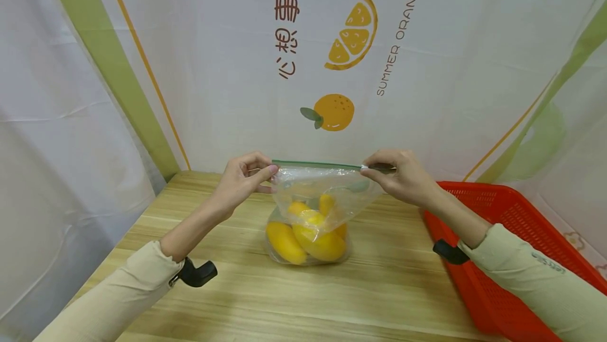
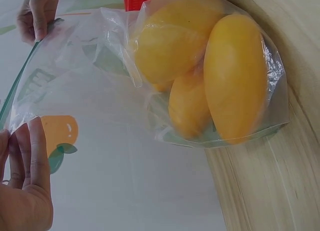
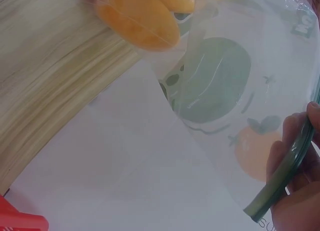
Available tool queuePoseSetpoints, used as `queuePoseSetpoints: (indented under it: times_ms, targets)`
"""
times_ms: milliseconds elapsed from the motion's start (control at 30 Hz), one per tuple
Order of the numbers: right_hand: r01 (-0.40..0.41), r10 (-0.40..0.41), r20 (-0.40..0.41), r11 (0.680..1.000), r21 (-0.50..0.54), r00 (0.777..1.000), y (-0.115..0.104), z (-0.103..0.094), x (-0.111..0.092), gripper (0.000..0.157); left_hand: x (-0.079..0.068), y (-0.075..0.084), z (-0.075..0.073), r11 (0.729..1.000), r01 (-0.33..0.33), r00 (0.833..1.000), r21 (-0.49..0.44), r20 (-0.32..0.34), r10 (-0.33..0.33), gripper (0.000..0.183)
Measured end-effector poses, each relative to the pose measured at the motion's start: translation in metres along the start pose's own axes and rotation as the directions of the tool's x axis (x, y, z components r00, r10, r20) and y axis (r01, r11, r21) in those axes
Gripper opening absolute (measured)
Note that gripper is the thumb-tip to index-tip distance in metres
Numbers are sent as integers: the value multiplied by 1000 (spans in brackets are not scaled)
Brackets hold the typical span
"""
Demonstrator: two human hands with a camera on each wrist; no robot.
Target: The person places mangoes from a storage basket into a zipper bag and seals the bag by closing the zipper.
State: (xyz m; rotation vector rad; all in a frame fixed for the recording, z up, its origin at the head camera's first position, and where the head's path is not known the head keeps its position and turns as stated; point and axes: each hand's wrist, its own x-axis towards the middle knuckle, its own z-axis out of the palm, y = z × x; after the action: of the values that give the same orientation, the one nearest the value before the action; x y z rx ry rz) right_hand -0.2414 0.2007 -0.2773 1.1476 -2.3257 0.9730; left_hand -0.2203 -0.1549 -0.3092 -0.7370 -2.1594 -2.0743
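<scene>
A clear zip bag with a green zip strip along its top stands on the wooden table, several yellow mangoes inside its lower part. My left hand pinches the left end of the strip between thumb and fingers. At the other end, my right hand pinches the strip near a small white piece, perhaps a slider. The strip is stretched nearly level between both hands. In the right wrist view the strip's green end sticks out past the right hand's fingers. Mangoes show through the plastic in the left wrist view.
A red plastic basket stands at the table's right side, beneath the right forearm. Behind the wooden table hangs a white curtain printed with oranges and lettering. Black wrist mounts are on both sleeves.
</scene>
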Motion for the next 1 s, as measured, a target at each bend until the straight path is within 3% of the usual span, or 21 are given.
queuePoseSetpoints:
  times_ms: [1000]
  targets:
    - [-31, 31, -20, 999, -29, 999, 6, -6, -9, 9, -2, 1, -2, 1000, -16, 1000, -5, -8, 16, 13]
